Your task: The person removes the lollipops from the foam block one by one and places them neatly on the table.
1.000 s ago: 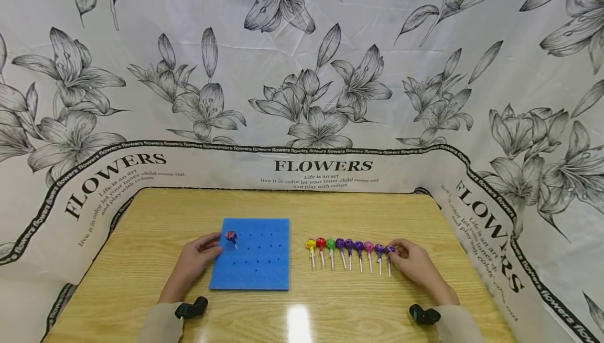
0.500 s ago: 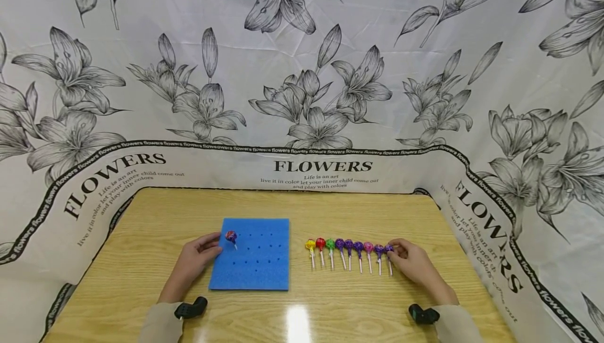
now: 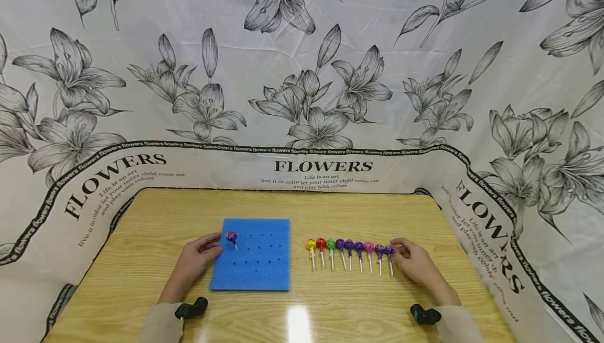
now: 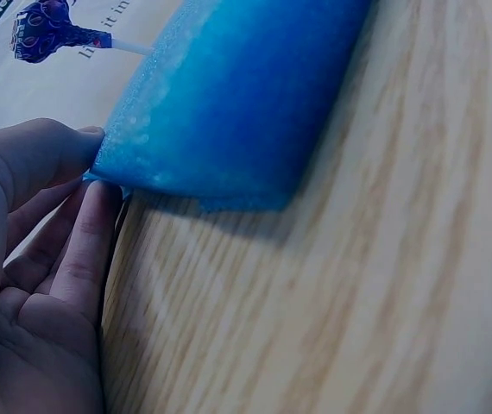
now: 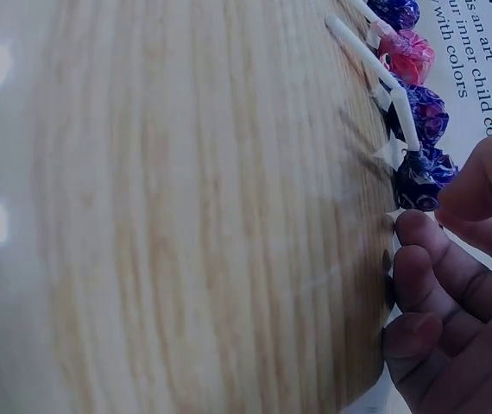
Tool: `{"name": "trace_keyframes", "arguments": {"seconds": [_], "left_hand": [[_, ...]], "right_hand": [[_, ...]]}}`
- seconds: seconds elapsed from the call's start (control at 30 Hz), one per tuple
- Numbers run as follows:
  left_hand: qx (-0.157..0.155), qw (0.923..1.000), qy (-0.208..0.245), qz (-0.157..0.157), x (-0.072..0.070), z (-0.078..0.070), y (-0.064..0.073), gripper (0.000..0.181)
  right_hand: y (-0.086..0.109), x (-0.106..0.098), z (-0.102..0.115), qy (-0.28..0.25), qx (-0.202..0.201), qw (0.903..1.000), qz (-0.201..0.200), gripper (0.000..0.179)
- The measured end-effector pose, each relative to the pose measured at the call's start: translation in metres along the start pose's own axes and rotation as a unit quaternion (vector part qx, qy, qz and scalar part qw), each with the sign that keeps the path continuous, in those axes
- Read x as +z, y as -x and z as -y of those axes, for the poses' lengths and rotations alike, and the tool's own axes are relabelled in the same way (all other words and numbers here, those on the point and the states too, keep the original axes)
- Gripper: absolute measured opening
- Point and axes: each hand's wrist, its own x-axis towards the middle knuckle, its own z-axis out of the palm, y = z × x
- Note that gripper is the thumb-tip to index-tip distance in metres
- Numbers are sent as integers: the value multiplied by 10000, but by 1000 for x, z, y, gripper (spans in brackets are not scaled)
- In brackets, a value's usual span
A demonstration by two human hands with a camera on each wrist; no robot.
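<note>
A blue foam board (image 3: pixel 255 275) with rows of small holes lies left of centre on the table. One lollipop (image 3: pixel 230 236) with a dark red and purple wrapper stands in its upper left. My left hand (image 3: pixel 197 256) pinches the board's left edge between thumb (image 4: pixel 56 151) and fingers. To the right, several wrapped lollipops lie in a row, heads away from me: yellow (image 3: pixel 310 245), red (image 3: pixel 321 244), green (image 3: pixel 331 244), pink (image 3: pixel 368 247) and purple ones. My right hand (image 3: pixel 413 260) is beside the rightmost purple lollipop (image 3: pixel 389 250), its fingers loosely bent; contact is unclear.
The wooden table (image 3: pixel 340 311) carries the board and the row, with bare wood between them. A white flower-printed cloth (image 3: pixel 325 175) rises behind the table and along both sides. Black wrist devices (image 3: pixel 191 309) sit at both sleeves.
My right hand has let go of the rightmost purple lollipop and shifted slightly right. That lollipop's head now shows fully. My left hand and the board have stayed put.
</note>
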Motion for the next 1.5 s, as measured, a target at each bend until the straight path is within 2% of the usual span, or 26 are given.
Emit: {"name": "trace_keyframes", "arguments": {"seconds": [0.43,0.7,0.9,1.13,1.37,1.5], "left_hand": [[25,10000,27,-10,1,-1,3,48],[-71,9999,54,47,0,-1,3,48],[-29,10000,65,17,0,-1,3,48],[-43,10000,34,-4,1,-3,4,49],[-45,10000,-72,-16,0,-2,2,49],[-39,10000,-12,27,0,-2,3,49]], "right_hand": [[4,-10,-2,168,109,9998,-69,39],[8,-13,3,347,-60,9985,-416,38],[7,-12,22,211,-306,9973,-627,41],[0,-4,50,58,-694,9953,-673,44],[-8,12,74,-82,-1238,9898,-702,47],[-11,25,89,-224,-1366,9883,-648,48]]}}
